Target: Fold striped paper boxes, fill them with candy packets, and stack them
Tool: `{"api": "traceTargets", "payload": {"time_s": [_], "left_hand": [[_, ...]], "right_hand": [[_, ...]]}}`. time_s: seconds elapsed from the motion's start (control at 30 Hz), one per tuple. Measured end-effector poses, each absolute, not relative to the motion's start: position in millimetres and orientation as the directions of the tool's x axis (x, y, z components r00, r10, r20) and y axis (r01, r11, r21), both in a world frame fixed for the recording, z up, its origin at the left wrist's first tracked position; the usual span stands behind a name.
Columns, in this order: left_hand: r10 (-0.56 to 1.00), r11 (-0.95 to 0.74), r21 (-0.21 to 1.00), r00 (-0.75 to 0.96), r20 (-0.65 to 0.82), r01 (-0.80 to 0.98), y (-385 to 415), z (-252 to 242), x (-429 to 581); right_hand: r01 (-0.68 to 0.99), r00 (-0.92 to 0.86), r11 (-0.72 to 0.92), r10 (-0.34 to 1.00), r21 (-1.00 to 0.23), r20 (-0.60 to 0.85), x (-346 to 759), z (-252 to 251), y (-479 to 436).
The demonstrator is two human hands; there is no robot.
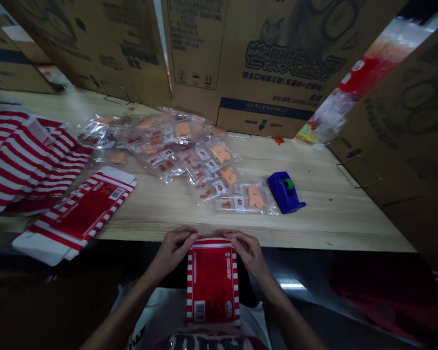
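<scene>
My left hand (175,249) and my right hand (246,252) grip the top corners of a flat red-and-white striped cardboard carton (212,282), holding it upright over my lap, just below the table's near edge. Its red panel faces me, with a barcode near the bottom. Beyond my left hand, another unfolded striped carton (75,214) lies on the table, overhanging the near edge. A heap of clear plastic packets (175,146) holding orange shapes lies farther ahead.
A pile of striped cartons (25,155) lies at the table's left. A blue tape dispenser (285,192) stands right of the packets on the wooden table (324,218). Large cardboard boxes (259,63) wall the far side, and a red-and-white plastic bag (365,82) leans at the right.
</scene>
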State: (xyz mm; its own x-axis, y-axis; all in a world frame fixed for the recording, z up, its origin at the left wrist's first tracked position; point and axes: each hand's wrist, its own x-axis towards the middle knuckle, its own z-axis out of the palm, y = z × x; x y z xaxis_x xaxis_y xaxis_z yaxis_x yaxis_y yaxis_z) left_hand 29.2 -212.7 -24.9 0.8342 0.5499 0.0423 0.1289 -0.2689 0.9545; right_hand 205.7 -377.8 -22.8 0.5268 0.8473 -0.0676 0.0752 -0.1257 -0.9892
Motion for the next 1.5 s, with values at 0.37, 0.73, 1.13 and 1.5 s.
{"api": "traceTargets", "payload": {"time_s": [0.37,0.73,1.13,1.5], "left_hand": [[0.591,-0.22,0.951,0.805,-0.045,0.215,-177,-6,15],[0.506,-0.274,0.948,0.863,0.0,0.161,-181,9,17],[0.664,-0.395,0.915,0.714,0.222,0.083,-249,-21,54],[0.758,0.091,0.98,0.626,-0.182,0.175,-253,-31,75]], "right_hand": [[0.317,0.31,-0.209,0.945,-0.925,-0.107,215,11,-321],[0.399,0.187,-0.1,0.982,-0.912,-0.026,224,22,-331],[0.21,0.526,-0.013,0.844,-0.978,0.102,221,-30,-385],[0.414,0.851,-0.109,0.399,-0.904,0.342,338,-13,-439]]}}
